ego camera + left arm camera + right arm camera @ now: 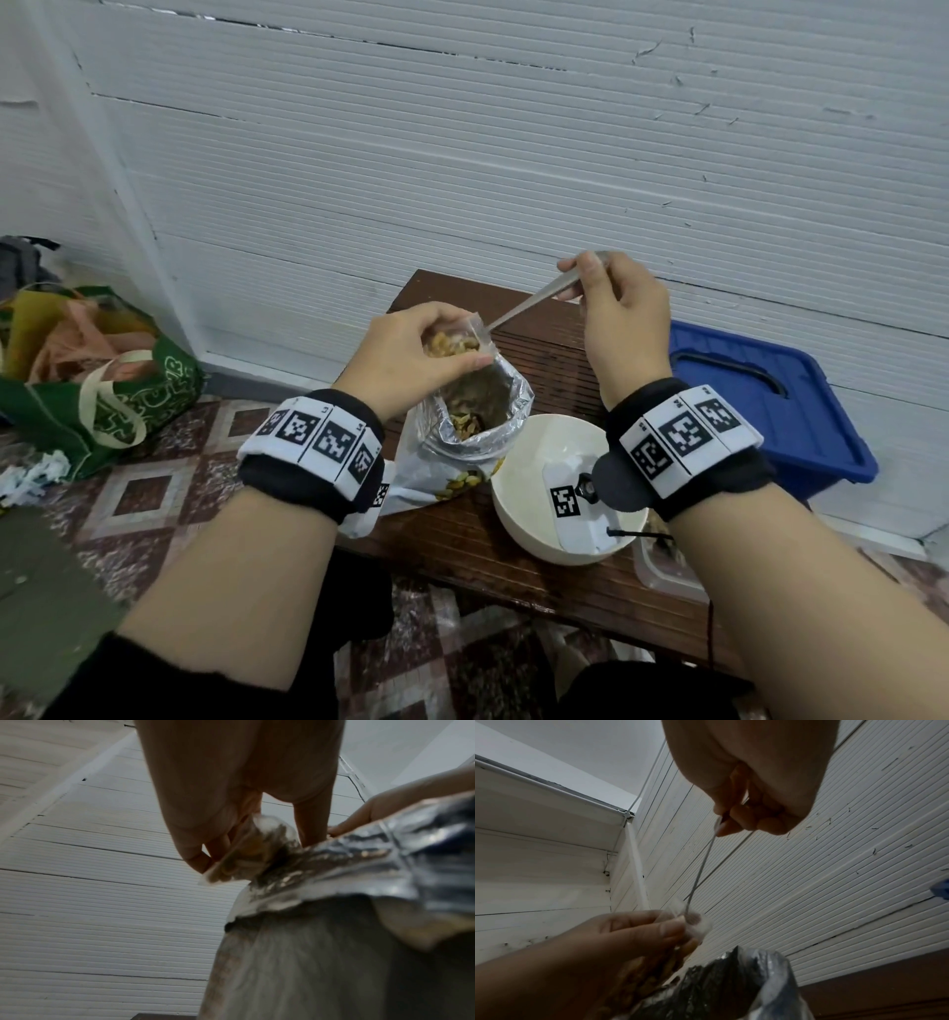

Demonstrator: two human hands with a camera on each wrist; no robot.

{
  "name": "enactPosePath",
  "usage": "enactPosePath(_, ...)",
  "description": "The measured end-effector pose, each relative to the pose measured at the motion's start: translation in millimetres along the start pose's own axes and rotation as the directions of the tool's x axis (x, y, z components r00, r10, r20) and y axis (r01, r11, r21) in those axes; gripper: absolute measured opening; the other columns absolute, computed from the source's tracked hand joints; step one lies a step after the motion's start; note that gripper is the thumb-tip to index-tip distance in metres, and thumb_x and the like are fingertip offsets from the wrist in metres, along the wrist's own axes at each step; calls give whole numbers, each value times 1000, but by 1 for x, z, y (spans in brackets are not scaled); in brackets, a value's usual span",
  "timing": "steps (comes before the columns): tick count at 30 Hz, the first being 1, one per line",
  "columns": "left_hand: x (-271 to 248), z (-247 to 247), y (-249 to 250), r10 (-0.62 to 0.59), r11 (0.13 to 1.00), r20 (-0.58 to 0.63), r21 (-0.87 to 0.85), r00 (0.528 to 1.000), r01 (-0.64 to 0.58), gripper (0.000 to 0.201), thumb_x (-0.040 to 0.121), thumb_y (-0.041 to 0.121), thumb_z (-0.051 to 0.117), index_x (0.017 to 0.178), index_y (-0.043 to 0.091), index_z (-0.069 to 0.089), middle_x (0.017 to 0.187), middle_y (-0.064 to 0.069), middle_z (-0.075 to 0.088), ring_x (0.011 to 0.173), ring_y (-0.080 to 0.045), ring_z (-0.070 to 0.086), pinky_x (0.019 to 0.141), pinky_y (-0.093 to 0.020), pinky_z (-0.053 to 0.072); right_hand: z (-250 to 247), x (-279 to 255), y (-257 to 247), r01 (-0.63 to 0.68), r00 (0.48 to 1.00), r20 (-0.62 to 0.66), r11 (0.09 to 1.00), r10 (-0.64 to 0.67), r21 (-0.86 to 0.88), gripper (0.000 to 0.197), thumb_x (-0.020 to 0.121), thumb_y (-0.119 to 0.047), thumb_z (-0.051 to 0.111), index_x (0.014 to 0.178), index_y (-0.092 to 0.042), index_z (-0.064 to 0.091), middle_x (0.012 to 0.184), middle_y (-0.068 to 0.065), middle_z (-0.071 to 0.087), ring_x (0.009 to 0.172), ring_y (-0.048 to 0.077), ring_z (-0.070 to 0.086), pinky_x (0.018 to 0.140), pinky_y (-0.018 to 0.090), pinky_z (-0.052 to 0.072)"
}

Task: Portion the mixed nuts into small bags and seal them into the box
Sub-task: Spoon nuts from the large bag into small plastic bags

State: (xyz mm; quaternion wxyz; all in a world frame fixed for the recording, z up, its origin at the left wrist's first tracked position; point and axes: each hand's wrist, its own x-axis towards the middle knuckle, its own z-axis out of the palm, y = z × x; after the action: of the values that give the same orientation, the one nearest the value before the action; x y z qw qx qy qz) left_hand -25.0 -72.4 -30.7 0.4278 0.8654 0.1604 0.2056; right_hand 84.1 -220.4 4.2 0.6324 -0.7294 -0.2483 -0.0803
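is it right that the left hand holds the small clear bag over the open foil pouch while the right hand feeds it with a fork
Not quite: the tool is a spoon, not a fork, as the right wrist view shows. The rest stands: the left hand holds the small clear bag over the open foil pouch, and the right hand holds the handle.

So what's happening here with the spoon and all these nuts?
A person is portioning mixed nuts. The left hand pinches a small clear bag, already partly filled, above the big open foil nut bag standing on the wooden table. The right hand holds a metal spoon, its tip at the small bag's mouth. A white bowl sits beside the foil bag, and a blue lidded box waits to the right.
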Motion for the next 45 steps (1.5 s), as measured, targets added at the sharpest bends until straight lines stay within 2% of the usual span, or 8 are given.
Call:
enactPosePath(5, 2, -2, -4, -23, 1000, -62, -8, 998, 22, 35, 79, 40, 72, 108, 25, 61, 93, 20, 57, 87, 6, 54, 72, -12, 44, -11, 2, -5, 162, 983, -104, 980, -150, 117, 23, 100, -19, 46, 87, -18, 65, 76, -4, 62, 61, -2, 50, 64, 16, 39)
enactPosePath(11, 3, -11, -6, -39, 997, -94, -71, 995, 32, 31, 81, 41, 70, 106, 24, 62, 97, 14, 61, 90, 2, 56, 69, -12, 42, -24, 4, 2, 62, 955, -291, 998, -55, 12, 24, 100, -20, 45, 84, -20, 63, 73, -11, 60, 64, -2, 55, 65, 11, 43)
enactPosePath(18, 1, -11, 1, 7, 990, -143, -140, 990, -28, 20, 84, 33, 70, 102, 34, 61, 92, 20, 64, 83, 15, 58, 70, -1, 42, -13, -20, 22, -39, 994, -110, 976, 15, -214, 23, 98, -23, 50, 83, -21, 67, 63, -13, 54, 57, -12, 50, 56, 5, 34)
enactPosePath(26, -3, -8, 12, 95, 975, -169, -184, 981, -126, 27, 79, 41, 69, 106, 40, 64, 85, 15, 69, 84, 7, 63, 75, -8, 48, 13, -54, 55, 64, 990, 137, 925, -13, -375, 27, 98, -28, 50, 87, -10, 68, 74, 6, 63, 74, 20, 58, 65, 29, 42)
enactPosePath(33, -8, 5, 28, 170, 963, -124, -191, 978, -192, 41, 70, 54, 64, 109, 40, 65, 94, 17, 69, 86, 9, 61, 72, -6, 46, 0, -45, 44, -46, 998, 23, 978, 52, -204, 30, 96, -47, 46, 93, -24, 64, 94, 1, 63, 95, 15, 55, 84, 32, 43)
enactPosePath(40, -11, 27, 40, 270, 943, -99, -175, 958, -284, 41, 71, 53, 67, 110, 40, 67, 97, 10, 69, 91, 1, 61, 78, -8, 44, -26, -30, 2, -93, 995, 36, 996, 93, 0, 36, 90, -38, 62, 58, -22, 65, 64, 5, 64, 67, 18, 59, 69, 30, 46)
enactPosePath(42, -12, 33, 42, 287, 936, -99, -181, 953, -301, 41, 69, 55, 66, 108, 40, 67, 97, 10, 68, 89, -2, 60, 75, -12, 45, -29, -28, 2, -95, 994, 57, 995, 95, -3, 30, 83, -35, 67, 60, -16, 68, 63, 10, 64, 68, 29, 61, 69, 37, 50)
enactPosePath(45, -13, 43, 44, 309, 927, -99, -188, 946, -323, 39, 69, 56, 66, 106, 44, 65, 93, 8, 65, 80, -2, 57, 70, -14, 44, -34, -26, 5, -117, 992, 51, 992, 119, -35, 22, 79, -30, 67, 61, -17, 69, 61, 0, 65, 72, 23, 64, 74, 41, 52)
